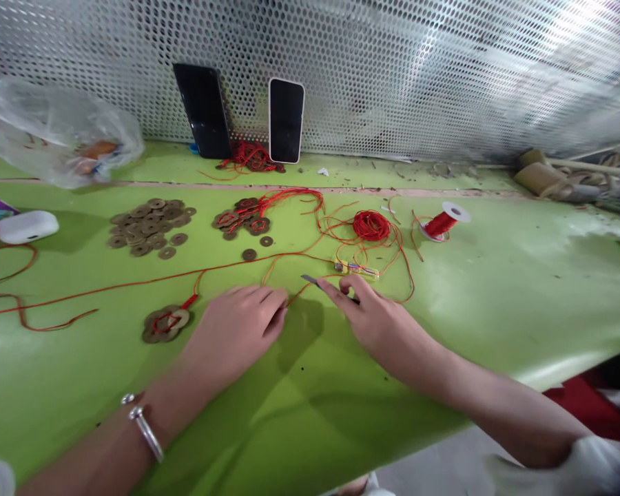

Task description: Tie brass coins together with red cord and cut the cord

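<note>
My left hand [240, 325] rests knuckles-up on the green table [300, 413], fingers curled together and pinching a red cord [134, 284] that runs off to the left. My right hand [364, 310] lies just to its right, fingers closed on a small dark tool [310, 280], maybe scissors, whose tip points left. A bundle of bronze coins tied with red cord [166, 322] sits left of my left hand. A clear lighter [359, 269] lies just beyond my right hand.
A pile of loose coins [149, 226], a second pile strung with red cord [244, 217], a red thread coil [370, 225] and a spool [444, 220] lie farther back. Two phones [286, 120] lean on the perforated wall. A plastic bag [56, 131] and a white case [27, 226] sit left.
</note>
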The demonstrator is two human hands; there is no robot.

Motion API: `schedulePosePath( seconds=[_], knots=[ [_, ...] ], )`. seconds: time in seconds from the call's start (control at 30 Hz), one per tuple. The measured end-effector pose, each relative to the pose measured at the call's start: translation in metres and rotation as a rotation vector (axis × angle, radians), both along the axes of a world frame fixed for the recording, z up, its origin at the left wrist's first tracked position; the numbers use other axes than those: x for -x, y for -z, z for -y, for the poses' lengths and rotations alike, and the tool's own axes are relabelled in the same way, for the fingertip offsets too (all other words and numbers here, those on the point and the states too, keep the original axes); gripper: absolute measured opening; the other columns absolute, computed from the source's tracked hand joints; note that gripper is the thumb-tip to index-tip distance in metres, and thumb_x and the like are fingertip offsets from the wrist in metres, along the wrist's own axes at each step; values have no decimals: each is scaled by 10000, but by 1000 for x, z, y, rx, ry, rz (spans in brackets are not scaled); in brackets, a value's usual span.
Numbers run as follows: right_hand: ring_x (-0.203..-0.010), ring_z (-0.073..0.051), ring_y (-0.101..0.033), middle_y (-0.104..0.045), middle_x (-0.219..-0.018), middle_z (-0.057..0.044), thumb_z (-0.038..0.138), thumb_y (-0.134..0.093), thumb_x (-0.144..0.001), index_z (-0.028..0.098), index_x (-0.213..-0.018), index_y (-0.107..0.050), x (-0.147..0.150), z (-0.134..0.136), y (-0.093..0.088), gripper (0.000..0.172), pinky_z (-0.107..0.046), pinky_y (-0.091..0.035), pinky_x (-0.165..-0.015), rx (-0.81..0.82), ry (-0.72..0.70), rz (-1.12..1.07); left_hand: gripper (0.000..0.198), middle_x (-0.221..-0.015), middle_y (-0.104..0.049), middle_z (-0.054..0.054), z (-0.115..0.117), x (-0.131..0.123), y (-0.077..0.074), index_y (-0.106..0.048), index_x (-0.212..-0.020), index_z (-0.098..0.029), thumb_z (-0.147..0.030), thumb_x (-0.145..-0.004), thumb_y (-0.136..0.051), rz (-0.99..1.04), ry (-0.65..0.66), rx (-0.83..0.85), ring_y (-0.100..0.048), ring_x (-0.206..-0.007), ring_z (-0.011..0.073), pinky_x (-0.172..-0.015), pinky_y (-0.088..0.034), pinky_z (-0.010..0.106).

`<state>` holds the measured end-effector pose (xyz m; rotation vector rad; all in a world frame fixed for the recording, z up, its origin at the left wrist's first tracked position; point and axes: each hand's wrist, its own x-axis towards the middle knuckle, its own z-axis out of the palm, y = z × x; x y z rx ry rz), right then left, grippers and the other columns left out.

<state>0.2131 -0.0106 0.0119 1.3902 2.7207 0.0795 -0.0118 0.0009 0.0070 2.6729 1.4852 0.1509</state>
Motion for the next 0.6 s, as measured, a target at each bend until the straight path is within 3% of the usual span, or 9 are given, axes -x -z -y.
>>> schedulePosePath(
  seconds=[0.23,0.4,0.6],
  knots=[
    [-758,-144,-563,-539,-1123,-102,-67,-446,-618,165,-1472,-241,1,5,-6,909,-222,-440,-542,115,-48,-31,234,-793,-684,51,1,1,2,-609,-848,-197,-206,-921,-386,5,8,-6,-619,-721,215,-649,-449,354],
    [-783,-164,-586,-568,-1132,-110,-66,-432,-681,161,-1468,-268,5,5,-7,835,-235,-472,-534,145,-40,39,236,-807,-688,45,1,2,1,-609,-865,-198,-200,-925,-381,25,17,1,-610,-711,207,-637,-435,345],
    [-829,-169,-598,-609,-1080,-99,-91,-395,-706,145,-1439,-351,12,10,-3,771,-214,-501,-474,56,-40,136,206,-797,-685,29,1,0,0,-603,-866,-187,-232,-933,-414,5,29,28,-611,-708,201,-630,-429,329]
  ],
)
